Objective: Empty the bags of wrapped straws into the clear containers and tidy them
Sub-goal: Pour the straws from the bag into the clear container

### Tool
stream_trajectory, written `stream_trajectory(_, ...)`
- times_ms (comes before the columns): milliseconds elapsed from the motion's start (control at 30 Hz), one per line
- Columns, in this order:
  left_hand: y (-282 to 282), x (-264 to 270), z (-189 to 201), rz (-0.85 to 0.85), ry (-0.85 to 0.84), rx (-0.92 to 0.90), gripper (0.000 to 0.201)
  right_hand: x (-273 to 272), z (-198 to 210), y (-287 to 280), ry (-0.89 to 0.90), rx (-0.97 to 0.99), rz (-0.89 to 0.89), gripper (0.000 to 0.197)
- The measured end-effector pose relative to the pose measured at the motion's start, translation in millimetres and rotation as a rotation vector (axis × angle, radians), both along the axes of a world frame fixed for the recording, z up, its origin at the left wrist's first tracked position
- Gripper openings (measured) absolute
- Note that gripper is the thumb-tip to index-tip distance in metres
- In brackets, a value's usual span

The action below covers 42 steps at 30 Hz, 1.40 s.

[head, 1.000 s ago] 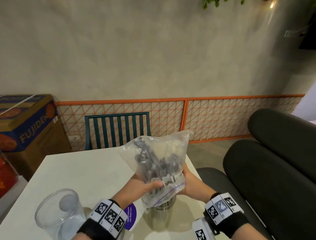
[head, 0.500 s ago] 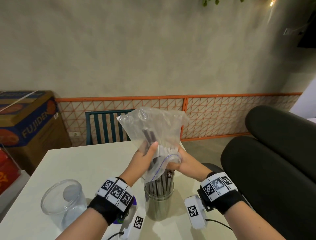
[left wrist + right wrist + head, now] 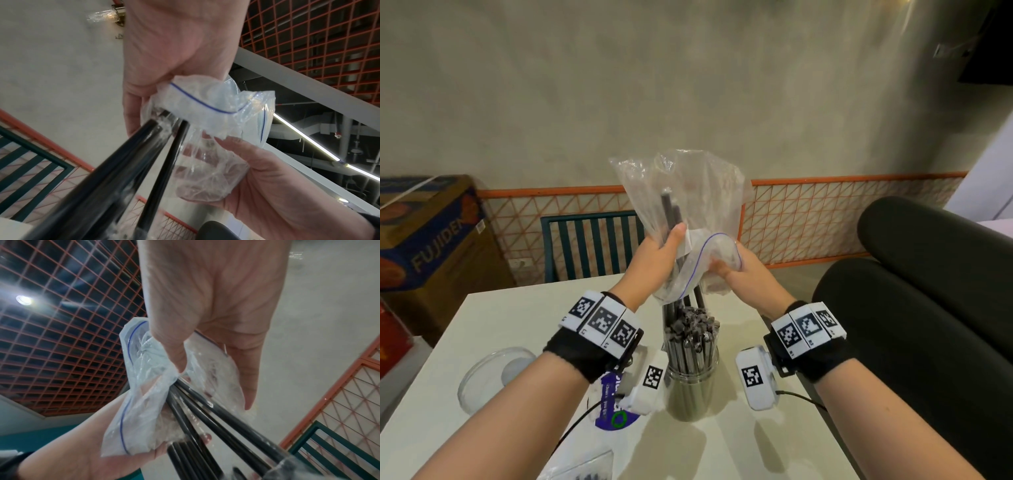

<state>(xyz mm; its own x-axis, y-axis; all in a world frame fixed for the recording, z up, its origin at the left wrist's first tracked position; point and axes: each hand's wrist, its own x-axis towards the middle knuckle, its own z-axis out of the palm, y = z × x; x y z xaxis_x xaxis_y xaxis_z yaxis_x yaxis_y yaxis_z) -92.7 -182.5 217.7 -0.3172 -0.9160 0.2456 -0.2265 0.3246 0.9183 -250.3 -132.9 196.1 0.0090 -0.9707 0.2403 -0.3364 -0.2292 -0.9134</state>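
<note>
A clear zip bag (image 3: 698, 192) is held upside down over a clear container (image 3: 691, 380) packed with black wrapped straws (image 3: 690, 329). My left hand (image 3: 667, 243) grips the bag's side and pinches a few straws (image 3: 669, 212) still inside. My right hand (image 3: 722, 270) grips the bag's blue-lined mouth. The left wrist view shows the bag (image 3: 207, 104), straws (image 3: 131, 155) sticking out of it, and my right hand (image 3: 263, 183) beneath. In the right wrist view the bag (image 3: 141, 386) and straws (image 3: 205, 410) hang between my right hand (image 3: 205, 324) and left hand (image 3: 86, 457).
An empty clear container (image 3: 493, 377) stands on the white table (image 3: 517, 308) to the left. A purple label (image 3: 614, 407) and another clear bag (image 3: 582, 469) lie near the front edge. A teal chair (image 3: 592, 243) is behind the table, a black sofa (image 3: 914, 308) at right.
Both hands lifted the bag higher above the container. Most straws slid out into the container; only a few remain in the bag.
</note>
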Motion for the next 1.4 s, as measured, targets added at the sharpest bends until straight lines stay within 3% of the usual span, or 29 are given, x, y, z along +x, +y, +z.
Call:
stream_trajectory(67,1,-1,8,0.017,-0.022,-0.047,0.029,0,5,0,-0.014,-0.020,-0.007,0.065)
stream_trajectory(200,2,-4,19,0.059,-0.037,-0.067,0.042,1,10,-1,-0.032,-0.048,-0.043,0.032)
stream_trajectory(267,3,-5,15,0.079,-0.068,-0.060,0.046,1,5,1,-0.049,-0.041,-0.057,0.029)
stream_trajectory(400,8,-9,-3,0.064,-0.120,-0.019,0.031,3,-18,6,-0.070,-0.016,-0.076,0.019)
stream_trajectory(700,13,-7,-44,-0.060,-0.093,0.167,0.038,0,-68,9,-0.035,0.121,-0.173,0.037)
stream_trajectory(867,24,11,-41,-0.209,-0.029,0.203,0.040,-5,-62,19,-0.013,0.139,-0.120,0.046)
stream_trajectory(967,24,26,-24,-0.177,0.067,0.164,0.041,-12,-43,21,-0.067,0.165,-0.050,0.067)
stream_trajectory(1033,21,34,-17,-0.163,0.102,0.120,0.049,-18,-34,18,-0.065,0.189,-0.014,0.097)
stream_trajectory(1133,26,34,-11,-0.196,0.025,0.123,0.020,-19,-24,16,-0.009,0.225,0.056,0.120)
stream_trajectory(1233,32,31,-10,-0.173,-0.082,0.096,0.031,-14,-12,19,0.024,0.204,0.098,0.116)
stream_trajectory(1300,31,31,-5,-0.048,-0.010,-0.001,0.042,-11,-3,19,-0.012,0.149,0.094,0.110)
stream_trajectory(1400,23,27,2,0.053,0.048,-0.090,0.043,-3,8,20,-0.009,0.074,0.057,0.093)
